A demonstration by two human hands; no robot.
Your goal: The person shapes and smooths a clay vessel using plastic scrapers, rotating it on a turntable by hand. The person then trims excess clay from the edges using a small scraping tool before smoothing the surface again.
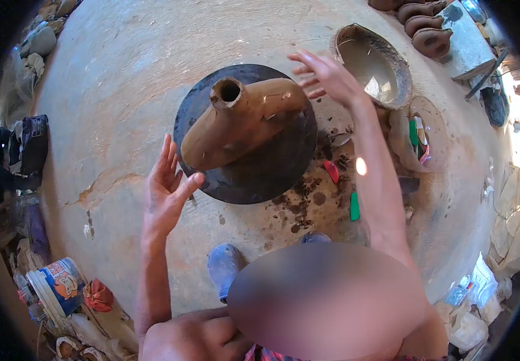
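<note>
A brown clay vessel lies lengthwise on a dark round turntable, its open neck pointing up near the middle. My left hand is beside the vessel's lower left end, fingers spread and thumb apart, with nothing in it. Past the vessel's right end, my right hand hovers with fingers stretched out, also holding nothing. A small gap shows between each hand and the clay. Wet, dark clay spatters the floor right of the turntable.
A basin of murky water stands at the upper right, with a bowl of small tools below it. A red scraper and a green scraper lie on the floor. Several clay pots line the top right; a bucket sits lower left.
</note>
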